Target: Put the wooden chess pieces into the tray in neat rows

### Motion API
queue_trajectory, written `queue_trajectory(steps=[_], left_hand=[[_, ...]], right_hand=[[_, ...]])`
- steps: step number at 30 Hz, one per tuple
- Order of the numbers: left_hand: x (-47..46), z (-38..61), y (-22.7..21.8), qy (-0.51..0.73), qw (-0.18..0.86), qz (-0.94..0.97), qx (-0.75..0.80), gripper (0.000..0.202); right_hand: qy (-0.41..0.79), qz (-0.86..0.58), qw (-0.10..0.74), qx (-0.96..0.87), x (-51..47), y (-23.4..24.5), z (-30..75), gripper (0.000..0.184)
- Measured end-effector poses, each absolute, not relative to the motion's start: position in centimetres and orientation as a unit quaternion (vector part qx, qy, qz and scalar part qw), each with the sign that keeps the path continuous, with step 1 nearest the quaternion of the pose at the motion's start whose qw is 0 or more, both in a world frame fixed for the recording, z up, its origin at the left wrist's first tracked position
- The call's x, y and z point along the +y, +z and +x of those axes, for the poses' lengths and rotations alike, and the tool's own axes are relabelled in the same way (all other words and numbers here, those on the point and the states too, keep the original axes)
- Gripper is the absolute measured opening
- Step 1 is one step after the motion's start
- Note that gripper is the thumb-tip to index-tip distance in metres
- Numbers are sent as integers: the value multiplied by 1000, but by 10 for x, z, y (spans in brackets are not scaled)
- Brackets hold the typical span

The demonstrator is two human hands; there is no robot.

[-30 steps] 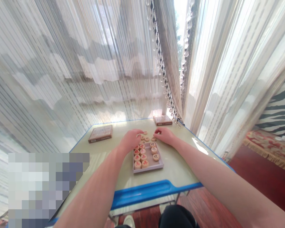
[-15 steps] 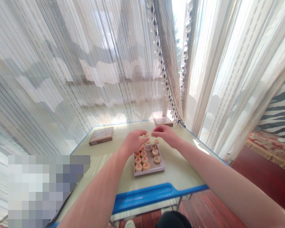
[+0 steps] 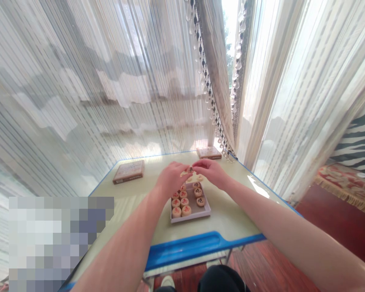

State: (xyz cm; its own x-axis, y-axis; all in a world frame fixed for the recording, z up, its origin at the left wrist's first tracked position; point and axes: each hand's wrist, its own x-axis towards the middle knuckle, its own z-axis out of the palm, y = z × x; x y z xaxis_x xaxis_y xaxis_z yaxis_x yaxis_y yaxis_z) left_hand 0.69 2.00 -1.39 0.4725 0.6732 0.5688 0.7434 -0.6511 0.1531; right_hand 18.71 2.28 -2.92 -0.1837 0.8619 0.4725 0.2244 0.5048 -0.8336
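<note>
A shallow grey tray point(image 3: 203, 211) lies on a pale table point(image 3: 231, 219) and holds several round wooden chess pieces point(image 3: 186, 210) with red or dark characters. My left hand point(image 3: 171, 179) and my right hand point(image 3: 210, 171) meet just above the tray's far end. Between their fingertips sits one wooden piece with a dark character point(image 3: 190, 169), pinched from both sides. A few loose pieces point(image 3: 200, 177) lie on the table behind the tray, partly hidden by my hands.
A flat brown box point(image 3: 128, 171) lies at the table's far left, another point(image 3: 208, 152) at the far right corner. The table has a blue rim point(image 3: 197, 245). Sheer curtains and a beaded fringe point(image 3: 211, 105) hang close behind. Red wooden floor and a rug are to the right.
Both hands lifted off the loose pieces and came together above the tray's far end. A dark-marked piece now shows between their fingertips.
</note>
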Motion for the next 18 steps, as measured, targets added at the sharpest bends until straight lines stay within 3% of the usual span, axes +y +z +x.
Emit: queue_trajectory(steps=[5, 14, 18], left_hand=[[20, 6, -11, -320, 23, -851, -416, 25], [16, 7, -7, -272, -8, -877, -396, 26], [14, 7, -5, -308, -21, -870, -383, 25]], right_hand=[[58, -338, 467, -815, 21, -31, 192, 26], [26, -319, 428, -845, 26, -37, 197, 23], [-1, -306, 429, -850, 19, -29, 196, 23]])
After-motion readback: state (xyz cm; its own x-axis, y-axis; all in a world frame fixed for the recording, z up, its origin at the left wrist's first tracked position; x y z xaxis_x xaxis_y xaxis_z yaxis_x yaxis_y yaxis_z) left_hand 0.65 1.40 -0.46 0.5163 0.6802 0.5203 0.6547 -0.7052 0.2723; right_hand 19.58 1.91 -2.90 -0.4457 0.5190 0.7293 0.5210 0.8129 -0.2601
